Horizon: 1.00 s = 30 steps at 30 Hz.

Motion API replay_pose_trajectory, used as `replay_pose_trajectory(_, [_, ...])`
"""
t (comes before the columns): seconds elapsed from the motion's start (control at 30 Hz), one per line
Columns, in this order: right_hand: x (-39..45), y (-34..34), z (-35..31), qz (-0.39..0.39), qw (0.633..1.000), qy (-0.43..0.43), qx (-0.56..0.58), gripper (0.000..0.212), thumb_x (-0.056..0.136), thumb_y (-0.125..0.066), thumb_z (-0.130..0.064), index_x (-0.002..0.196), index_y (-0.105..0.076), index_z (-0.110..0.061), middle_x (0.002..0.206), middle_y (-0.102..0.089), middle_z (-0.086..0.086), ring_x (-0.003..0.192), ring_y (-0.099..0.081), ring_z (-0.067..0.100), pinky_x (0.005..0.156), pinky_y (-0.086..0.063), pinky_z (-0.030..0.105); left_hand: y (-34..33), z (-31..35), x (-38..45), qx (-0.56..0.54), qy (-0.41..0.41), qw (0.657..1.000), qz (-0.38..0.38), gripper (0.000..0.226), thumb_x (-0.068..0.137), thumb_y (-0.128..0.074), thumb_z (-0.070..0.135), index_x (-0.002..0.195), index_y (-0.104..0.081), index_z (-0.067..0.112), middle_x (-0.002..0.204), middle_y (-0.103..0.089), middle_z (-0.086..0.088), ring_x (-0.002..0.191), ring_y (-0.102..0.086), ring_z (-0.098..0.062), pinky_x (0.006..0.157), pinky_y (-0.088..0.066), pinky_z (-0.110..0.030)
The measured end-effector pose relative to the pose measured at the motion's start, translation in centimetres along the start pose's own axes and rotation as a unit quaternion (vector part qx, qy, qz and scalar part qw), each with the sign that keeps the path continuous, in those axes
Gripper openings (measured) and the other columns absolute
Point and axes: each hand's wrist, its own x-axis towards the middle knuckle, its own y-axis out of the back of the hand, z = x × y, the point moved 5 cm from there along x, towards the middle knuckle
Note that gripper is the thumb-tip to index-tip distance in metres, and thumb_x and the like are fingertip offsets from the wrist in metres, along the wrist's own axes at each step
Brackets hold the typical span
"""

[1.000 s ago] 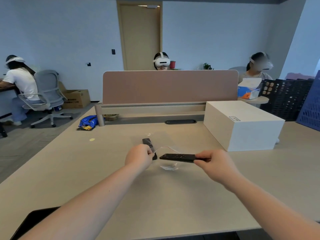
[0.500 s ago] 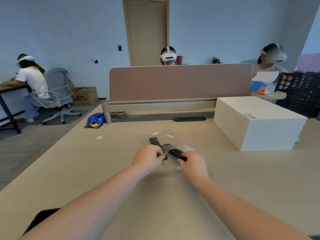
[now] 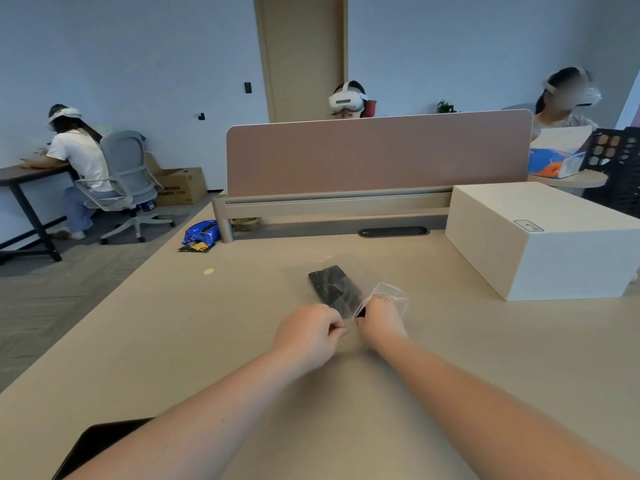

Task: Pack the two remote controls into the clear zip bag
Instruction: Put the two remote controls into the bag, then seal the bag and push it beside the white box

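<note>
Clear zip bag point(image 3: 349, 292) flat on beige table point(image 3: 207, 341), mid-scene, near white box point(image 3: 540, 237) at right. Two dark remote controls point(image 3: 334, 287) side by side inside bag. Left hand point(image 3: 308, 332) pinching bag's near edge; right hand point(image 3: 381, 318) gripping bag mouth.

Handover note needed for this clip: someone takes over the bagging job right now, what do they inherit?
Left hand: pinching the near edge of the clear plastic zip bag at its mouth.
Right hand: gripping the raised open flap of the bag beside it.
Things: the two black remote controls lie side by side inside the bag, flat on the beige desk.
Done: both remotes are in.
Left: the mouth looks unsealed; press the zip shut.
</note>
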Motion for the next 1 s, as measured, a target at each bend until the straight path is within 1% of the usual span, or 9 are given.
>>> replay_pose_trajectory(0.13, [0.2,-0.9,0.2,-0.026,0.999,-0.010,0.017,0.027,0.093,-0.045,-0.006,0.115,-0.060,-0.010,0.118,-0.062,0.006,0.110,-0.057,0.023,0.062,-0.028,0.016,0.0,-0.1,0.2,0.001,-0.001,1.000,0.003,0.017,0.091,-0.054,0.031,0.090,-0.068,0.022,0.099,-0.067,0.003,0.096,-0.060,-0.021,0.075,-0.046,-0.031])
replay_pose_trajectory(0.27, [1.1,-1.1,0.3,0.007,0.992,0.041,-0.118,0.021,0.092,-0.045,-0.009,0.097,-0.065,-0.012,0.109,-0.067,0.014,0.092,-0.062,0.027,0.066,-0.042,0.028,0.0,-0.3,0.0,0.016,-0.010,1.000,0.001,0.019,0.091,-0.053,0.033,0.092,-0.069,0.023,0.100,-0.066,0.003,0.098,-0.060,-0.020,0.074,-0.046,-0.030])
replay_pose_trajectory(0.37, [0.5,-0.6,1.6,0.032,0.995,0.029,-0.091,0.023,0.089,-0.042,-0.010,0.081,-0.063,-0.015,0.094,-0.069,0.010,0.075,-0.057,0.025,0.062,-0.041,0.027,0.0,-0.4,-0.4,0.045,-0.023,0.999,-0.007,0.024,0.090,-0.053,0.042,0.101,-0.067,0.026,0.105,-0.063,0.005,0.105,-0.057,-0.019,0.076,-0.045,-0.030])
replay_pose_trajectory(0.47, [-0.8,1.0,3.1,0.063,0.988,0.055,-0.129,0.020,0.089,-0.042,-0.010,0.080,-0.060,-0.014,0.096,-0.068,0.008,0.082,-0.058,0.028,0.061,-0.040,0.027,-0.3,-0.4,-1.0,0.105,-0.046,0.992,-0.051,0.043,0.083,-0.056,0.055,0.119,-0.057,0.031,0.117,-0.057,0.007,0.115,-0.049,-0.016,0.085,-0.045,-0.032])
replay_pose_trajectory(0.57, [-2.1,3.3,4.3,0.132,0.973,0.119,-0.147,0.020,0.087,-0.050,-0.011,0.095,-0.069,-0.012,0.103,-0.070,0.004,0.098,-0.062,0.028,0.064,-0.053,0.034,-0.7,-0.4,-1.6,0.140,-0.072,0.987,-0.045,0.031,0.090,-0.051,0.042,0.117,-0.057,0.029,0.118,-0.057,0.006,0.117,-0.048,-0.019,0.084,-0.046,-0.033])
replay_pose_trajectory(0.7, [-2.9,6.5,5.7,0.231,0.946,0.153,-0.167,0.003,0.070,-0.069,-0.005,0.072,-0.069,-0.008,0.070,-0.068,0.006,0.073,-0.061,0.032,0.050,-0.052,0.033,-0.8,-0.8,-1.9,0.169,-0.078,0.983,-0.004,0.026,0.096,-0.038,0.027,0.100,-0.063,0.019,0.106,-0.061,0.000,0.107,-0.053,-0.024,0.075,-0.047,-0.033])
replay_pose_trajectory(0.77, [-3.3,7.8,6.0,0.267,0.934,0.173,-0.160,0.013,0.068,-0.065,-0.005,0.080,-0.069,-0.008,0.077,-0.067,0.006,0.077,-0.059,0.032,0.060,-0.055,0.035,-0.7,-1.1,-1.9,0.181,-0.074,0.981,0.001,0.027,0.097,-0.037,0.027,0.102,-0.062,0.018,0.107,-0.061,0.000,0.107,-0.054,-0.025,0.075,-0.047,-0.033])
replay_pose_trajectory(0.87, [-3.3,7.3,5.8,0.172,0.946,0.223,-0.162,0.049,0.070,-0.051,-0.012,0.117,-0.063,-0.013,0.119,-0.064,0.007,0.113,-0.055,0.032,0.091,-0.052,0.042,-0.7,-1.7,-2.0,0.200,-0.079,0.977,0.002,0.027,0.097,-0.036,0.024,0.100,-0.061,0.015,0.110,-0.061,-0.003,0.108,-0.055,-0.027,0.078,-0.048,-0.034])
replay_pose_trajectory(1.0, [-3.7,4.3,4.9,0.016,0.937,0.279,-0.211,0.062,0.085,-0.042,-0.030,0.146,-0.031,-0.028,0.155,-0.029,-0.005,0.145,-0.020,0.017,0.118,-0.017,0.038,-0.8,-2.2,-2.1,0.196,-0.105,0.975,0.016,0.020,0.093,-0.043,0.018,0.091,-0.061,0.010,0.102,-0.063,-0.008,0.099,-0.059,-0.031,0.073,-0.052,-0.039])
